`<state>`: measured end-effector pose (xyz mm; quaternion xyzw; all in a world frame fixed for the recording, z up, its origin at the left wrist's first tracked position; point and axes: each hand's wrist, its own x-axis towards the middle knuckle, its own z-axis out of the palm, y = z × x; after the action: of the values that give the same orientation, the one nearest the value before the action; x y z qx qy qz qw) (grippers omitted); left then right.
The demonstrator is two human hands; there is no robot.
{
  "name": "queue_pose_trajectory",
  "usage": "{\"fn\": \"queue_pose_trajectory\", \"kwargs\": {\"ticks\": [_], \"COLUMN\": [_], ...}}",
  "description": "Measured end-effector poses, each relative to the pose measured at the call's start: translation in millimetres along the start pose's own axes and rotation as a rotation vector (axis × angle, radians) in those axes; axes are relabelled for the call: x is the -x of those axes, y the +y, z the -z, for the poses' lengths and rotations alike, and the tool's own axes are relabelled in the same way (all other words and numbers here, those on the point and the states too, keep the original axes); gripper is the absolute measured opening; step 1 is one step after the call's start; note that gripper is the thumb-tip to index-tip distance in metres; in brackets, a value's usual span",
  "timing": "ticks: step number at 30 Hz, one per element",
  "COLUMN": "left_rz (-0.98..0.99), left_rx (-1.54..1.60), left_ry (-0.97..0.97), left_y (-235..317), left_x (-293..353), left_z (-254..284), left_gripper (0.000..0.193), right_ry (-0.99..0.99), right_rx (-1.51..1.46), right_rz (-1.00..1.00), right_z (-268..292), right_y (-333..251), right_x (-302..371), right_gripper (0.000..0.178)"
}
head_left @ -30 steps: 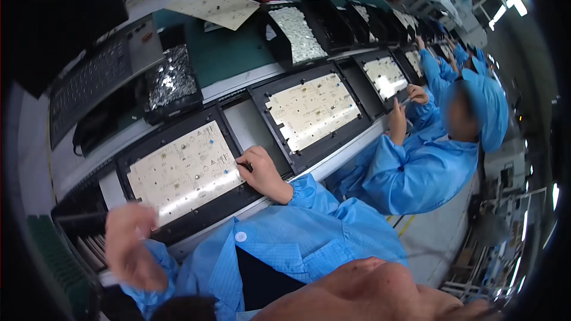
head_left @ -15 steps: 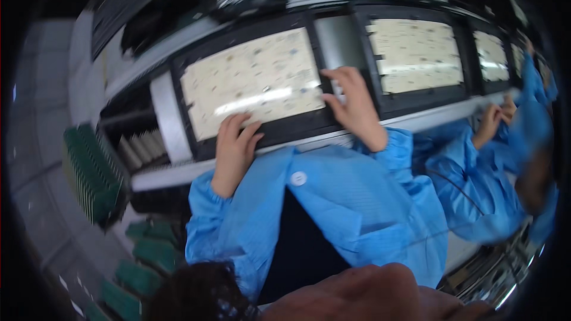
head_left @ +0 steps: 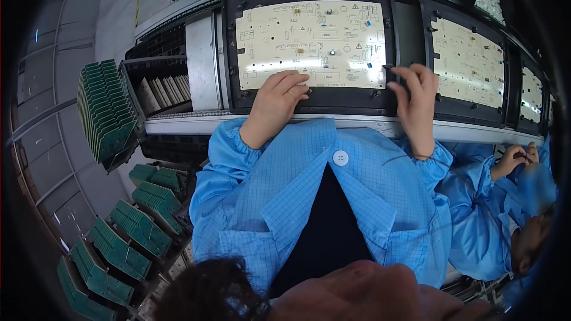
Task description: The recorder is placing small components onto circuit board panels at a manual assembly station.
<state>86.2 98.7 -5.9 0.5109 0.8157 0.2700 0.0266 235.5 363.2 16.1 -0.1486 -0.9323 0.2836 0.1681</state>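
A cream circuit board [head_left: 273, 41] with small parts on it lies in a black frame [head_left: 351, 100] on the line before me. My left hand [head_left: 275, 104] rests over the board's near edge. Its fingers are stretched out close together beside a small dark clip, and I see nothing held in them. By the frame's right side is my right hand [head_left: 418, 98], thumb and forefinger apart. The forefinger's tip is close to a small black clip [head_left: 388, 67]; whether they touch I cannot tell.
Another framed board [head_left: 467, 62] stands to the right, with more beyond it. A co-worker's hands [head_left: 516, 159] are at the far right. At left is a rack of green boards [head_left: 107, 110], with several more stacks [head_left: 140, 226] below. A metal rail [head_left: 357, 122] runs along the near side.
The view has turned, and the board now looks straighter and further right. My left hand's fingers have come closer together along the near edge. My right hand sits nearer the board's lower right corner.
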Motion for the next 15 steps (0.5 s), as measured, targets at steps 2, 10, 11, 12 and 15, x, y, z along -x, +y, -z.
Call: {"fn": "queue_pose_trajectory", "kwargs": {"ticks": [2, 10, 11, 12, 15], "left_rz": [-0.116, -0.321, -0.299, -0.272, -0.198], "left_rx": [-0.103, -0.173, -0.125, -0.079, 0.112], "left_ry": [0.028, -0.177, -0.199, -0.222, -0.020], "left_y": [-3.8, -22.2, -23.7, -24.5, -24.9], "left_x": [-2.9, -29.0, -27.9, -26.7, -20.1], "left_z": [1.6, 16.9, 17.6, 18.4, 25.5], "left_gripper": [0.018, 0.021, 0.021, 0.022, 0.017], "right_ry": [-0.096, 0.072, 0.152, 0.150, 0.149], "right_rx": [-0.055, 0.143, 0.208, 0.193, 0.193], "right_rz": [0.078, 0.185, 0.096, 0.103, 0.060], "right_z": [1.6, -42.6, -49.0, -50.3, -48.6], "right_y": [-3.1, -15.5, -19.0, -20.8, -20.2], "right_x": [0.8, 12.5, 11.6, 10.5, 9.4], "right_gripper": [0.029, 0.017, 0.017, 0.017, 0.009]}}
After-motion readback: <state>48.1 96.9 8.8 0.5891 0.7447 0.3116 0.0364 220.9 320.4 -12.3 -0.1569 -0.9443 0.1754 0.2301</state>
